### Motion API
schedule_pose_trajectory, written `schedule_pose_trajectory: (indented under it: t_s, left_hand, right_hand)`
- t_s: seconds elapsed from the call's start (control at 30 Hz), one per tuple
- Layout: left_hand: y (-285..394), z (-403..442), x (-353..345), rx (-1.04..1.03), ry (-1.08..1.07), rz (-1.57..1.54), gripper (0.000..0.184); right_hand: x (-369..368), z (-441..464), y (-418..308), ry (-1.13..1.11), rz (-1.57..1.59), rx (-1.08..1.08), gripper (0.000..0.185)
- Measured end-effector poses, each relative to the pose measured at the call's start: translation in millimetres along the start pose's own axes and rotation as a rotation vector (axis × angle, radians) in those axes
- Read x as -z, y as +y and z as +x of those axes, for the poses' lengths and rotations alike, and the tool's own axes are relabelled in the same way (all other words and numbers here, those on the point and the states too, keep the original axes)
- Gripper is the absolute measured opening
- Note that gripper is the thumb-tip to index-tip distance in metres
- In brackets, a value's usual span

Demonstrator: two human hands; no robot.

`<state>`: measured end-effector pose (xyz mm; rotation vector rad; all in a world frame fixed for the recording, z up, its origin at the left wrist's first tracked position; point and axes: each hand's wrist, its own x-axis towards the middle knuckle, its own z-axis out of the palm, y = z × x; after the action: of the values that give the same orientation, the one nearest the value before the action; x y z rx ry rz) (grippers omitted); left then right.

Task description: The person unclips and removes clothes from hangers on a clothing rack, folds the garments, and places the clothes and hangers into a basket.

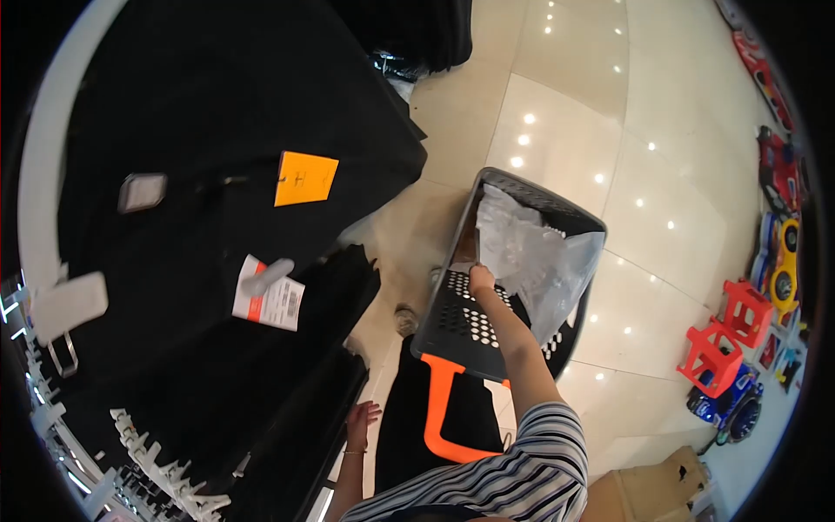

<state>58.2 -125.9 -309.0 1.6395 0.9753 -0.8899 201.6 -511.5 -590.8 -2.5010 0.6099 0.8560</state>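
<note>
Sleeve point(552, 444) foremost; right hand point(481, 280) at bag point(513, 244) near basket's point(435, 335) left edge, grip unclear; left hand point(363, 421) spread, empty.

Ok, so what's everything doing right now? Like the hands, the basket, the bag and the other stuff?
Right hand: reaching into the basket; grip unclear.
Left hand: fingers spread, seemingly empty.
Basket: open-topped, bag inside.
Plastic bag: crumpled, see-through.
Orange handle: sticking out toward the person.
Black cloth: draped, tags on it.
Floor: shiny, reflecting lights.
</note>
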Motion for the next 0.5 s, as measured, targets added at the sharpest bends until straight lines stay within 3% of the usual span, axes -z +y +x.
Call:
schedule_pose_trajectory:
  t_s: [0.1, 0.2, 0.3, 0.43, 0.5]
  left_hand:
    - [18, -8, -18, -0.156, -0.035, 0.049, 0.034]
    - [60, -23, -42, -0.384, -0.050, 0.038, 0.026]
    - [103, -35, -64, -0.529, -0.091, 0.059, 0.022]
    - [168, -81, -97, -0.965, -0.119, 0.231, 0.042]
    - [185, -93, -102, -1.065, -0.163, 0.243, 0.056]
  right_hand:
    - [72, -34, 29, 0.144, 0.489, -0.052, 0.017]
    - [184, -99, 31, 0.176, 0.839, 0.014, 0.022]
    - [267, -181, -3, 0.307, 1.241, 0.218, 0.024]
    - [352, -299, -76, 0.335, 1.225, 0.469, 0.022]
    - [364, -350, -100, 0.375, 1.155, 0.547, 0.022]
